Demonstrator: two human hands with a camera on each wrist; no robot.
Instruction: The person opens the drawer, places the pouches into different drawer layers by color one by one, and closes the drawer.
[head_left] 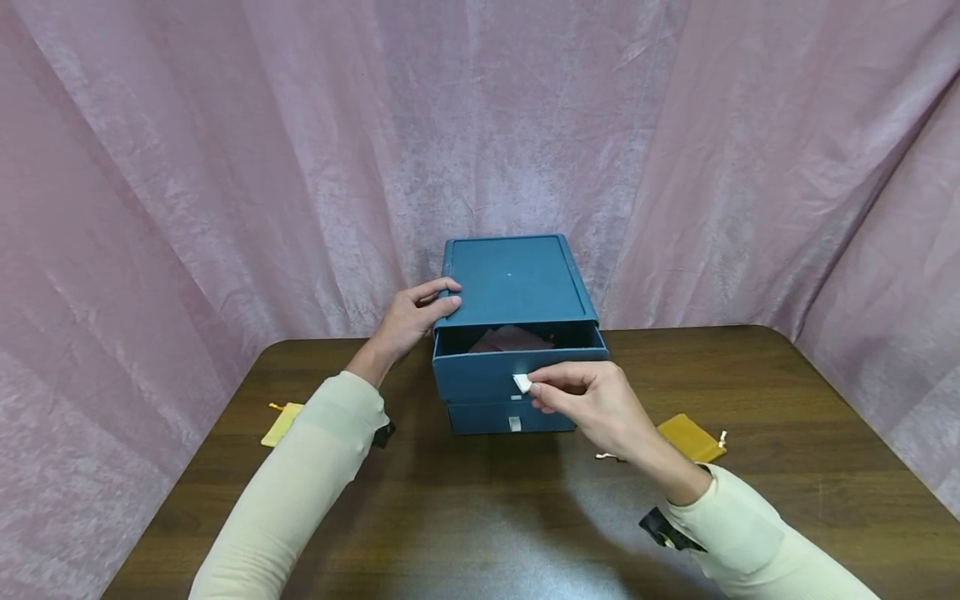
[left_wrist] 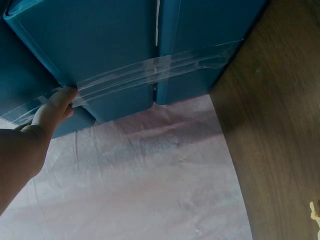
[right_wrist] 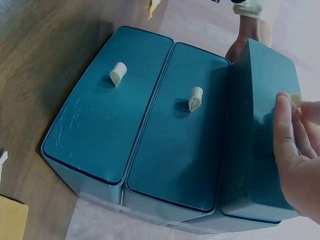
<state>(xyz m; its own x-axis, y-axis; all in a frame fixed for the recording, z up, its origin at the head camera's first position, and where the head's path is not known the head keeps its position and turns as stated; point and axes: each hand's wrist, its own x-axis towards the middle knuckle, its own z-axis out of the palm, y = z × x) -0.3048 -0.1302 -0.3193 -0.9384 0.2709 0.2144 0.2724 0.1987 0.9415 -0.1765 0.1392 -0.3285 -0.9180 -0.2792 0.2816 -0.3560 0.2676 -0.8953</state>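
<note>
A blue drawer cabinet (head_left: 517,275) stands at the table's back, its top drawer (head_left: 476,377) pulled partway out. Inside that drawer lies a dull pinkish piece (head_left: 512,338) that looks like cloth. My right hand (head_left: 596,404) pinches the drawer's small white pull tab (head_left: 522,383) between thumb and fingers. On the cabinet's upper left edge rests my left hand (head_left: 405,323), fingers over the top. The left wrist view has this hand (left_wrist: 37,137) against the cabinet's side, by a band of clear tape (left_wrist: 155,70). Two lower drawers (right_wrist: 107,120) are closed, each with a whitish pull tab (right_wrist: 118,73).
A mustard drawstring pouch (head_left: 688,438) lies on the wooden table (head_left: 795,467) to the right, partly behind my right wrist. To the left is a pale yellow pouch (head_left: 282,423), overlapped by my left sleeve. Pink curtains (head_left: 315,167) hang behind the table.
</note>
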